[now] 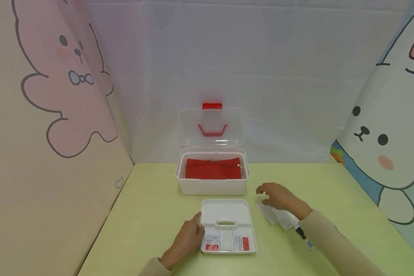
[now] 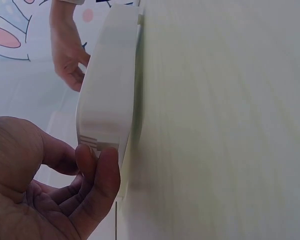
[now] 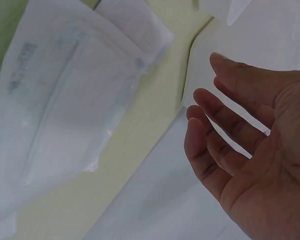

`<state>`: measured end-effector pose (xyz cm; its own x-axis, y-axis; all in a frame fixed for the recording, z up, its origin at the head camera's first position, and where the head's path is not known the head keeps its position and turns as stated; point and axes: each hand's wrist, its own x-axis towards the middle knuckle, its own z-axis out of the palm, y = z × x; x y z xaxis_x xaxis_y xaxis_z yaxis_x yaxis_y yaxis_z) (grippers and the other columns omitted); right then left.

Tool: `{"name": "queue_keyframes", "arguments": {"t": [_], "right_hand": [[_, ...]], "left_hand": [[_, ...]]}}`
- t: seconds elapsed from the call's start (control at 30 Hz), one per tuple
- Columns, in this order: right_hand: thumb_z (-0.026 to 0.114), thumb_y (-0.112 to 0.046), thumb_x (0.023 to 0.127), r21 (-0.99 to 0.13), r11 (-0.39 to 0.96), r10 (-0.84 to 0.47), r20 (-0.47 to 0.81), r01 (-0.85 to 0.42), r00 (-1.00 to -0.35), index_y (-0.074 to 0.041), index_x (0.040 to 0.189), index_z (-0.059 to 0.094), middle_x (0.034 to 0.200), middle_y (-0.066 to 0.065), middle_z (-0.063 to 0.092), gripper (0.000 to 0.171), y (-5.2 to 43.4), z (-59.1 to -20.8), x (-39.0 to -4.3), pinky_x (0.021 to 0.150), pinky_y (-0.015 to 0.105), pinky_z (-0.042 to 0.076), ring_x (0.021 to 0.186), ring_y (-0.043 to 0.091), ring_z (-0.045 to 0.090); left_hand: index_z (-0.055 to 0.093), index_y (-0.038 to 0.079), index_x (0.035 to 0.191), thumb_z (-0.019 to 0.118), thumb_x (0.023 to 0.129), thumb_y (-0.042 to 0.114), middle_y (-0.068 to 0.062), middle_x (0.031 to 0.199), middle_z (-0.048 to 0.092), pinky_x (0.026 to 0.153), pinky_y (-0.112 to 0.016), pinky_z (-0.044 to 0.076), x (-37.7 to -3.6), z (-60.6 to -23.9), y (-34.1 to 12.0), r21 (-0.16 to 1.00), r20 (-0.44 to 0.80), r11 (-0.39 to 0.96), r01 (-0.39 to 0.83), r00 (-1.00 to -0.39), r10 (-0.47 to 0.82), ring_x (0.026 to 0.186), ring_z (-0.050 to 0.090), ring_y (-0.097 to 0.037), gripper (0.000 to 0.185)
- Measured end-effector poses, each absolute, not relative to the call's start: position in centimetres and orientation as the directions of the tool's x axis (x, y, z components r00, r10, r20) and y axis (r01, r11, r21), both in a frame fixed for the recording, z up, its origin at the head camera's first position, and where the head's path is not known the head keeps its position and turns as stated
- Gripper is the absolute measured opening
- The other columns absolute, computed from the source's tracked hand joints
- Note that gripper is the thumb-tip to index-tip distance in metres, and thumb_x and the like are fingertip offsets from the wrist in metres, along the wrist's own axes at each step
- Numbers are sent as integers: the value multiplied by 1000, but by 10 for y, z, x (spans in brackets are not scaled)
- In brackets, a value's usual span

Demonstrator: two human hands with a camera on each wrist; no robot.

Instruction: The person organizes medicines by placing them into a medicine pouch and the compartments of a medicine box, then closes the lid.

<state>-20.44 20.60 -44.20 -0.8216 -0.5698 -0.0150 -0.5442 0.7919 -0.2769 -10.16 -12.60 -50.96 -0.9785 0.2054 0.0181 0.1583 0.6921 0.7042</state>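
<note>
A white plastic case point(image 1: 226, 212) lies open on the table, its lid folded back. Its lower half holds small packets point(image 1: 212, 245) with red and white print. My left hand point(image 1: 188, 235) grips the case's left edge, the fingertips point(image 2: 109, 155) bent against its end in the left wrist view. To the right of the case, my right hand point(image 1: 279, 197) hovers over white paper-and-film packets point(image 1: 279, 217) on the table. Its fingers are loosely bent and hold nothing; a packet point(image 3: 65, 110) lies beside the hand in the right wrist view.
Behind the case stands a white box point(image 1: 212, 187) with its clear lid point(image 1: 189, 126) raised and a red zippered pouch point(image 1: 212, 169) inside. A pen-like item with a black part point(image 1: 300, 232) lies partly under the right forearm. Walls with cartoon animals border the table.
</note>
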Motion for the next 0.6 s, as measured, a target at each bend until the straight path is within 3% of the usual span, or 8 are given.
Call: {"name": "queue_keyframes", "arguments": {"t": [0.27,0.6], "right_hand": [[74,-3,82,-324,832,-514,-144,-450,-846,-5,118,66,118,13,66,37,205,-455,-205,96,51,49,111,34,61],[77,-6,80,-301,857,-481,-170,-419,-860,-11,110,68,107,5,61,32,205,-477,-214,87,45,52,95,21,59]], "left_hand": [[42,-12,141,52,95,8,8,56,42,43,-21,34,-102,-510,-125,704,17,693,153,-980,198,46,39,-2,51],[41,-10,142,51,95,9,9,55,42,44,-22,33,-102,-511,-125,704,16,694,149,-981,195,46,39,-1,51]]}}
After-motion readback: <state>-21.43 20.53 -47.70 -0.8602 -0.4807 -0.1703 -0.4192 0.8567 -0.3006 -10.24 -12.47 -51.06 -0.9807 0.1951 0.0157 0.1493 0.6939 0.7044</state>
